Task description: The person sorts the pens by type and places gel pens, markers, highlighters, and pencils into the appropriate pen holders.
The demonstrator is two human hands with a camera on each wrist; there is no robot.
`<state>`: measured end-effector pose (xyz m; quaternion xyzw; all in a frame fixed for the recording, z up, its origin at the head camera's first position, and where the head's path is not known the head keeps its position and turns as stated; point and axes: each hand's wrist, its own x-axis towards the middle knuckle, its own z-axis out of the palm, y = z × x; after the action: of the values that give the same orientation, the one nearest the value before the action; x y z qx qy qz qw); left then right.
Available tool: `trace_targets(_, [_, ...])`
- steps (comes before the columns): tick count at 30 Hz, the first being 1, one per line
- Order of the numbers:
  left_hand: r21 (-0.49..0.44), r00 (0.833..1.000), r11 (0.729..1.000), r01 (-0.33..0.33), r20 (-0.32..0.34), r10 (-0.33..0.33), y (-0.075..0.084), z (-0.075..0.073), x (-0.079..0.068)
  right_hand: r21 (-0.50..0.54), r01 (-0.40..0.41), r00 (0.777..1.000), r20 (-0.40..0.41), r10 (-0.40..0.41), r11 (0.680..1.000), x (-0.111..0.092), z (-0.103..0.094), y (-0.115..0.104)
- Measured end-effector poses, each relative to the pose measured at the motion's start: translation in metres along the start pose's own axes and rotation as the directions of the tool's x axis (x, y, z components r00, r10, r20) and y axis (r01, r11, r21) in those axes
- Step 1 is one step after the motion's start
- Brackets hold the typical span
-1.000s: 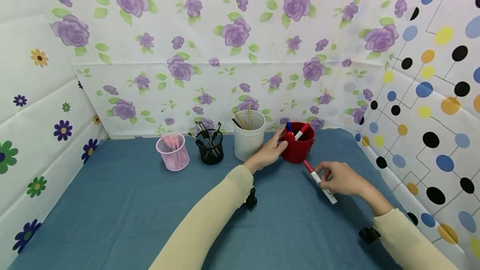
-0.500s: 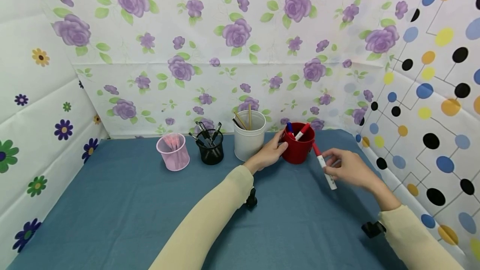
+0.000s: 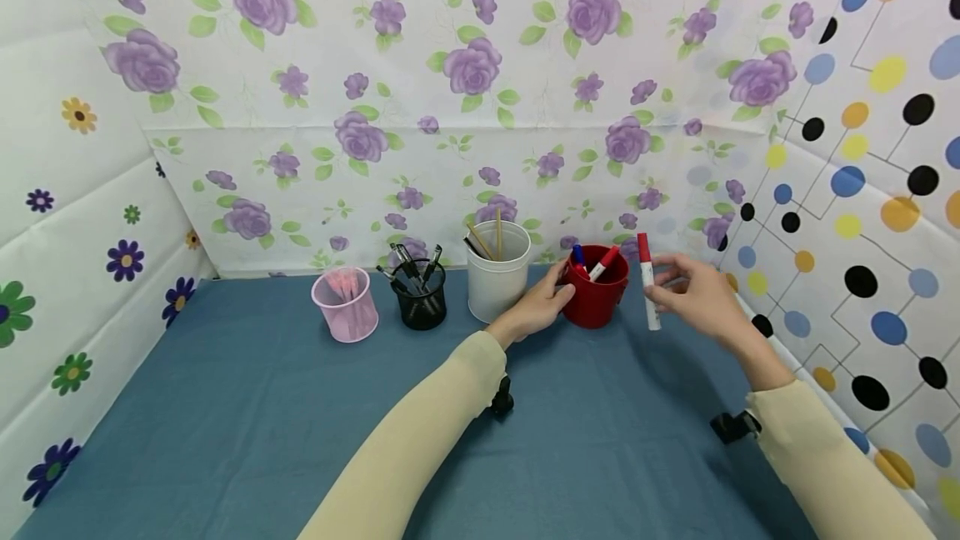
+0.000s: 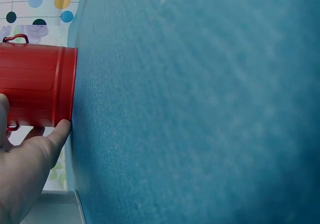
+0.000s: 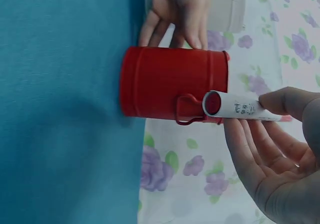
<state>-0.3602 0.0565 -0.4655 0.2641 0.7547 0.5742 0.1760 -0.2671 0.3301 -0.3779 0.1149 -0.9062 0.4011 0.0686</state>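
A red pail-shaped pen holder [image 3: 594,302] with small side handles stands on the blue cloth, a blue-capped and a red-capped marker [image 3: 604,263] inside. My left hand [image 3: 536,307] grips its left side, thumb toward the front and fingers behind; in the left wrist view one finger [image 4: 62,130] touches near its base. Just to the right of the holder, my right hand [image 3: 697,294] pinches a white marker [image 3: 648,283] with a red cap between thumb and fingers. That marker is nearly upright, cap up. Its round lower end [image 5: 212,103] shows close beside the holder's handle in the right wrist view.
Left of the red holder stand a white bucket [image 3: 491,286] with pencils, a black mesh cup [image 3: 422,307] with several pens, and a pink mesh cup [image 3: 351,323]. Blue cloth [image 3: 300,432] covers the table. Flowered and dotted sheets [image 3: 450,165] rise behind and at the sides.
My right hand has lifted the marker up and away from me beside the red holder, turning it from slanted to nearly upright. My left hand has stayed on the holder.
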Motion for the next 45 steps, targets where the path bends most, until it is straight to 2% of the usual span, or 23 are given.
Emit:
trace_targets(9, [-0.006, 1.000, 1.000, -0.012, -0.002, 0.012, -0.001, 0.000, 0.001, 0.048, 0.035, 0.990, -0.139, -0.028, 0.998, 0.022, -0.006, -0.014])
trace_targets(14, [-0.001, 1.000, 1.000, -0.010, -0.006, 0.010, -0.001, 0.001, 0.001, 0.096, 0.014, 0.984, -0.178, 0.004, 0.995, 0.034, -0.006, -0.020])
trace_targets(24, [0.006, 1.000, 1.000, -0.019, -0.006, 0.019, -0.002, 0.000, 0.001, 0.169, 0.017, 0.980, -0.198, 0.017, 0.986, 0.051, 0.002, -0.030])
trace_targets(38, [0.014, 1.000, 1.000, -0.018, -0.003, 0.018, -0.003, -0.001, 0.000, 0.214, 0.019, 0.979, -0.202, 0.025, 0.977, 0.067, 0.019, -0.026])
trace_targets(45, [0.032, 1.000, 0.999, -0.014, 0.000, 0.014, -0.002, 0.000, 0.001, 0.193, 0.012, 0.982, -0.189, 0.025, 0.981, 0.072, 0.027, -0.020])
